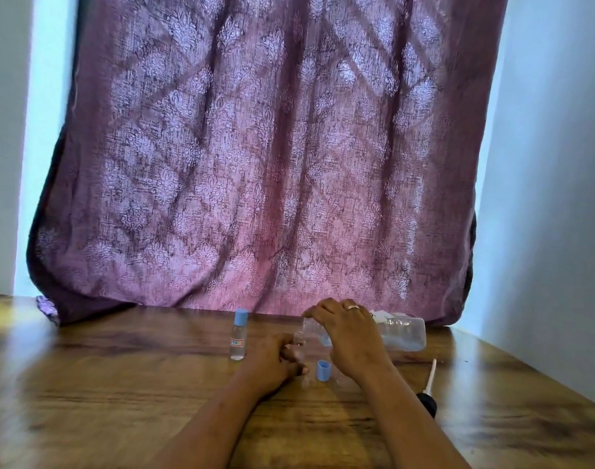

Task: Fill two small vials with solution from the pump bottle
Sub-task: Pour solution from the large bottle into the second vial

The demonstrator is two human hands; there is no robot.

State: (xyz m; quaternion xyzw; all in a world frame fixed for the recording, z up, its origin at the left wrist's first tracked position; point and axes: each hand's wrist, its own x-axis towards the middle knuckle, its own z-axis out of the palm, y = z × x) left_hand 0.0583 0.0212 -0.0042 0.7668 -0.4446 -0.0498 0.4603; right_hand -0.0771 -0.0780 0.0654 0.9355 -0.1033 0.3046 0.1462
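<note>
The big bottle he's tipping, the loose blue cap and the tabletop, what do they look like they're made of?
Big bottle: clear plastic by the look, see-through with ribbed walls. Blue cap: probably plastic, solid matte colour. Tabletop: wood or wood-look laminate, brown grain with a glossy sheen; which one is unclear.

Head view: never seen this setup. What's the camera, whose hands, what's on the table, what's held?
There is no robot: one camera worn on a person's head looks down at their bare hands over a wooden table. The right hand tips a clear plastic bottle, pump removed, toward a small clear vial steadied by the left hand; the vial is mostly hidden. A capped small vial with a blue cap stands upright to the left. A loose blue cap sits between the hands. The black pump head with its white tube lies at the right.
</note>
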